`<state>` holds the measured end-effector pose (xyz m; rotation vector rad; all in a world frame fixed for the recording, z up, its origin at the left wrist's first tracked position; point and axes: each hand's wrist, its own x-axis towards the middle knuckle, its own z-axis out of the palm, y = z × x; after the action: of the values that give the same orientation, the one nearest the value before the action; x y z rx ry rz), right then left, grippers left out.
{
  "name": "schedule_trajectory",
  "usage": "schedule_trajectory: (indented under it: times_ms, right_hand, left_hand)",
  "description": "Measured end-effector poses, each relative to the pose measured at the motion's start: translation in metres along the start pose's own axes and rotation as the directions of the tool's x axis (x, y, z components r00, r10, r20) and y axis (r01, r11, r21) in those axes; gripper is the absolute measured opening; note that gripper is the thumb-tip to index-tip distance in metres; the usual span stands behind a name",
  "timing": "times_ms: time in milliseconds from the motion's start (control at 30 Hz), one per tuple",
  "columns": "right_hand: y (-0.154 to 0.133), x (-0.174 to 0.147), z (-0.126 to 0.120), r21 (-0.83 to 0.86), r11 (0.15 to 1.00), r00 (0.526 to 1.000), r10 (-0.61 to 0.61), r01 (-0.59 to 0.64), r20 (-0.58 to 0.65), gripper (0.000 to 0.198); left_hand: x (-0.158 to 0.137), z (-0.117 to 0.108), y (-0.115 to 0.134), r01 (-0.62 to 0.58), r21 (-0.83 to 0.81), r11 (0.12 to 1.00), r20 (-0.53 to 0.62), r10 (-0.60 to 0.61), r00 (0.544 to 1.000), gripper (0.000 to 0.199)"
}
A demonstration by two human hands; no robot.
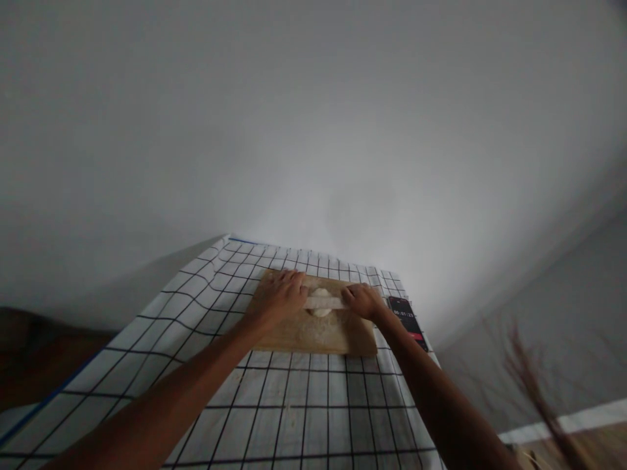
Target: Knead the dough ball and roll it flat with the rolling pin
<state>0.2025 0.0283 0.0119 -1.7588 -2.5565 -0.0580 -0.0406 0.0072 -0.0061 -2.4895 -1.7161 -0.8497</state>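
A pale rolling pin lies across a flattened lump of dough on a wooden board. My left hand covers the pin's left end, its fingers reaching forward over it and the thumb side against it. Around the right end, my right hand is closed in a fist. The dough shows in front of and behind the pin, between both hands. White flour dusts the board's surface near the dough.
A black-and-white checked cloth covers the table under the board. To the right lies a phone showing a running timer. A pale wall rises behind the table. Blurred reddish-brown stems stand at the lower right.
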Motion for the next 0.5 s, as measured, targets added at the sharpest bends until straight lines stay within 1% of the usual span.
schedule_trajectory:
  times_ms: [100, 200, 267, 367, 433, 500]
  right_hand:
    - [-0.004, -0.018, 0.010, -0.006, 1.000, 0.999, -0.015, 0.015, -0.028, 0.036]
    - [-0.012, -0.036, 0.015, 0.000, 1.000, 0.998, -0.003, 0.003, -0.069, 0.035]
    - [-0.018, -0.046, 0.016, 0.030, 0.999, 0.993, 0.033, -0.030, -0.113, 0.037]
    - [-0.027, -0.057, 0.020, 0.079, 0.991, 0.974, 0.120, -0.106, -0.191, 0.045]
    - [-0.032, -0.061, 0.022, 0.081, 0.986, 0.964, 0.159, -0.145, -0.215, 0.050]
    - [-0.036, -0.064, 0.022, 0.071, 0.985, 0.962, 0.169, -0.157, -0.213, 0.052]
  left_hand:
    - [-0.001, 0.006, 0.001, -0.058, 0.095, 0.994, -0.024, 0.061, 0.998, 0.038]
    - [-0.008, 0.011, 0.001, -0.088, 0.084, 0.993, -0.025, 0.090, 0.996, 0.040]
    - [-0.014, 0.012, 0.002, -0.075, 0.026, 0.997, -0.005, 0.075, 0.997, 0.040]
    - [-0.018, 0.011, 0.001, -0.012, -0.112, 0.994, 0.072, 0.020, 0.997, 0.042]
    - [-0.011, 0.008, 0.001, 0.008, -0.181, 0.983, 0.134, 0.017, 0.991, 0.044]
    - [0.004, 0.004, 0.002, 0.003, -0.228, 0.974, 0.178, 0.039, 0.983, 0.046]
